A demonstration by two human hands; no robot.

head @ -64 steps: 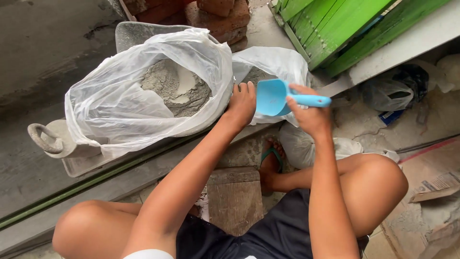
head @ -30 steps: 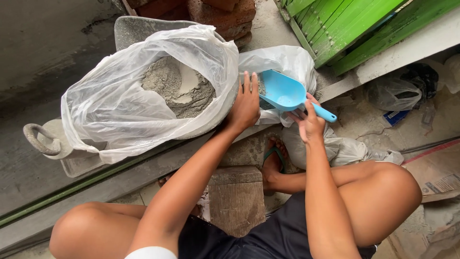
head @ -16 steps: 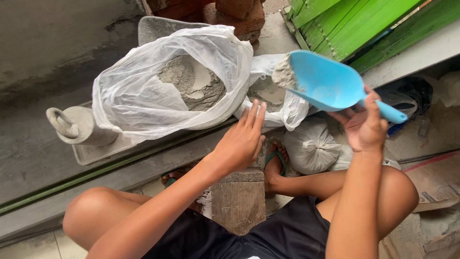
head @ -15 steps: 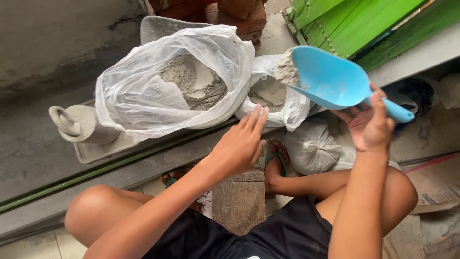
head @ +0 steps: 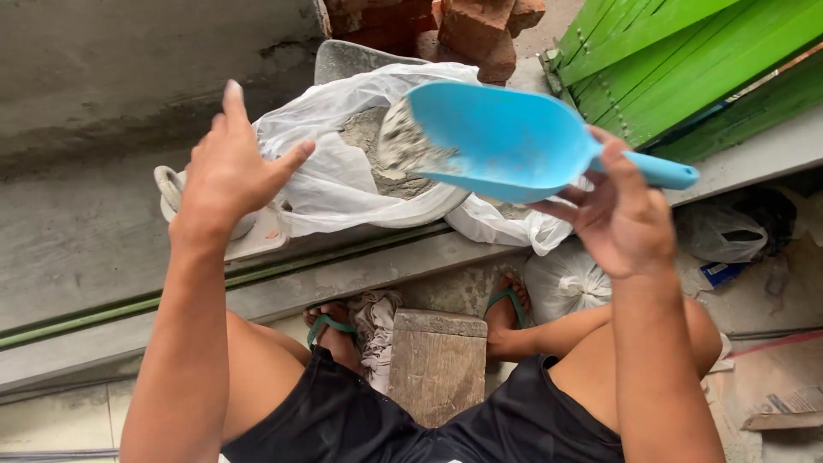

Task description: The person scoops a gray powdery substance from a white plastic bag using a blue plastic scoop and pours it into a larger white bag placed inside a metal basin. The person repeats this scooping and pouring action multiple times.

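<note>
My right hand [head: 630, 219] grips the blue scoop [head: 506, 141], holding grey powder [head: 403, 141], above the plastic bag [head: 343, 171]; my left hand [head: 227, 171] hovers open, empty.

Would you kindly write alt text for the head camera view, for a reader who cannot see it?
Seen from above, a seated person's right hand holds a blue plastic scoop with grey powder at its front edge, over an open white plastic bag of the same powder. The left hand is raised, open and empty, beside the bag; a wooden block stands between the sandalled feet.
</note>
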